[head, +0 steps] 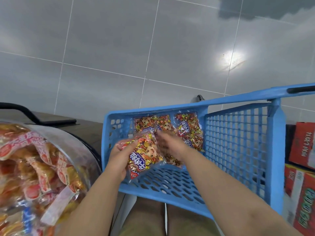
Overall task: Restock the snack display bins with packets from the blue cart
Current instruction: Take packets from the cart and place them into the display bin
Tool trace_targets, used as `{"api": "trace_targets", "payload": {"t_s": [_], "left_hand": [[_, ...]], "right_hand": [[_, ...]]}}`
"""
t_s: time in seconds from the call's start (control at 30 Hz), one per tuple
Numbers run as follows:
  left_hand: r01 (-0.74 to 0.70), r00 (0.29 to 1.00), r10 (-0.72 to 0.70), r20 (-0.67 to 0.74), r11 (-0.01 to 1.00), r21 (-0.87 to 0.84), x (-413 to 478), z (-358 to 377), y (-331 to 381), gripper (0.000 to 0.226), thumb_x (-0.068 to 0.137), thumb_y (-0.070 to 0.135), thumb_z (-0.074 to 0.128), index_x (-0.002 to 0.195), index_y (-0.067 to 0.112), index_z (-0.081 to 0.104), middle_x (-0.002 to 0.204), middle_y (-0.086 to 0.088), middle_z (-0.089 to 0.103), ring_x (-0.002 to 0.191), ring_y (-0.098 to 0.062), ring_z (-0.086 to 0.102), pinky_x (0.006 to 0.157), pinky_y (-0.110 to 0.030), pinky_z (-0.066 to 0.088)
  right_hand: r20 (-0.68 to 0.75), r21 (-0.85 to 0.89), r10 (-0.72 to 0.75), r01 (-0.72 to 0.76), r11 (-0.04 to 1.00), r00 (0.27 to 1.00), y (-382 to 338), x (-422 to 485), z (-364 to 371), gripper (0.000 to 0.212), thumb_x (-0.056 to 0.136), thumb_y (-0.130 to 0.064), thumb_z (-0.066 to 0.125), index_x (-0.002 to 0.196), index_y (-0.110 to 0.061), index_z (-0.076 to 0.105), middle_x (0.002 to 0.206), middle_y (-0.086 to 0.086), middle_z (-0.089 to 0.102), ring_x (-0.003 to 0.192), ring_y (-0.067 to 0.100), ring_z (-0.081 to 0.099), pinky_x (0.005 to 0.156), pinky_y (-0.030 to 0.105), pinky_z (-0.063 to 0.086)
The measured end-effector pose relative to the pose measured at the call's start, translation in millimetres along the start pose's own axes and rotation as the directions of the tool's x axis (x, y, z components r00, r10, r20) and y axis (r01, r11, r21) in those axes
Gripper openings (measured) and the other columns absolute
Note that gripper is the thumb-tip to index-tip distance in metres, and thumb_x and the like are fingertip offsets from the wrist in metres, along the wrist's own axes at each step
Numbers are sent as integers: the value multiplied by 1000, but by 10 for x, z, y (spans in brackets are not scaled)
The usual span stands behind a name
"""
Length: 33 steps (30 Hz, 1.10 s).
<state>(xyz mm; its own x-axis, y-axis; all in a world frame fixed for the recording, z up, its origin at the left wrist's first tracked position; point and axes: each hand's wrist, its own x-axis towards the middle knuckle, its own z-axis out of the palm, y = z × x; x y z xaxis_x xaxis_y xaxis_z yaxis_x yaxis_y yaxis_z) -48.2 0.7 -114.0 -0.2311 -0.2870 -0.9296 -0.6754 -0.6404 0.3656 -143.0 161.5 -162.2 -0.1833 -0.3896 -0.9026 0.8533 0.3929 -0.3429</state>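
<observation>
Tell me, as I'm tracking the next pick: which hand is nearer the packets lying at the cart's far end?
Right. The right hand is just short of those packets; the left hand is farther back, gripping a lifted packet.

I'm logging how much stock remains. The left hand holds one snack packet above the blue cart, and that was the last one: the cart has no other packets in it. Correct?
Not quite. The head view shows the left hand with a snack packet in its grip above the blue cart, but the cart is not empty. Several more packets lie at its far end, by the blurred right hand.
</observation>
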Motion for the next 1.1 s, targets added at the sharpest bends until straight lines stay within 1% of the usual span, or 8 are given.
{"api": "trace_targets", "payload": {"t_s": [0.07, 0.23, 0.43, 0.53, 0.73, 0.87, 1.0, 1.1], "left_hand": [[-37, 997, 35, -65, 999, -31, 23, -43, -11, 27, 80, 15, 73, 104, 16, 60, 91, -12, 73, 77, -26, 72, 61, -35, 56], [-51, 996, 44, -72, 994, -96, 22, -98, -92, 19, 81, 14, 72, 95, 19, 60, 78, -6, 75, 70, -23, 73, 54, -32, 57], [-77, 996, 72, -59, 993, -93, -85, -135, -153, 19, 83, 16, 71, 100, 17, 63, 91, -11, 75, 82, -27, 72, 66, -36, 57], [-93, 993, 86, -75, 991, -95, -230, -168, -139, 18, 83, 16, 70, 100, 17, 63, 88, -10, 75, 80, -27, 72, 67, -36, 56], [-215, 975, 205, -90, 969, -120, -788, -238, -80, 13, 83, 15, 70, 96, 14, 65, 83, -10, 75, 73, -25, 73, 56, -33, 58], [-274, 959, 245, -141, 927, -257, -1348, -253, -58, 36, 82, 13, 70, 116, 5, 61, 96, -17, 72, 83, -31, 71, 74, -46, 58], [-283, 959, 255, -123, 879, -384, -1926, -353, -82, 41, 82, 20, 69, 119, 4, 61, 101, -17, 72, 88, -32, 71, 82, -51, 55], [-377, 925, 314, -212, 816, -437, -2359, -558, -113, 38, 83, 21, 69, 118, 8, 62, 100, -15, 73, 86, -31, 71, 71, -45, 58]], "right_hand": [[-251, -57, -52, 39, 998, 966, -89, 249, -14, 33, 91, -40, 57, 119, -22, 55, 129, 2, 55, 117, 21, 53, 97, 33, 39], [-350, -255, -58, -36, 966, 935, -200, 708, 151, 73, 83, -36, 69, 143, -11, 36, 145, 10, 41, 130, 30, 42, 101, 32, 37], [-250, -342, -62, -28, 939, 966, -212, 637, 174, 58, 87, -35, 65, 134, -7, 48, 143, 10, 45, 128, 28, 45, 101, 34, 37], [-286, -289, -123, 37, 957, 950, -109, 393, 87, 40, 90, -29, 62, 123, -11, 51, 131, 9, 52, 107, 21, 50, 88, 30, 38], [-270, -266, -176, 102, 959, 947, 28, -260, -140, 52, 90, -24, 63, 135, -7, 43, 130, 5, 53, 118, 28, 53, 100, 40, 44], [-197, -23, -194, 194, 981, 961, -72, -927, -191, 37, 81, -28, 69, 113, -15, 55, 111, 3, 59, 96, 27, 60, 84, 41, 53], [17, 397, -228, 203, 895, 974, -187, -1528, -57, 27, 97, -17, 50, 123, -14, 53, 121, 12, 61, 112, 33, 58, 90, 56, 49], [153, 516, -231, 122, 848, 961, -298, -1911, 264, 35, 97, -19, 47, 128, -5, 51, 122, 20, 58, 121, 41, 52, 89, 55, 50]]}}
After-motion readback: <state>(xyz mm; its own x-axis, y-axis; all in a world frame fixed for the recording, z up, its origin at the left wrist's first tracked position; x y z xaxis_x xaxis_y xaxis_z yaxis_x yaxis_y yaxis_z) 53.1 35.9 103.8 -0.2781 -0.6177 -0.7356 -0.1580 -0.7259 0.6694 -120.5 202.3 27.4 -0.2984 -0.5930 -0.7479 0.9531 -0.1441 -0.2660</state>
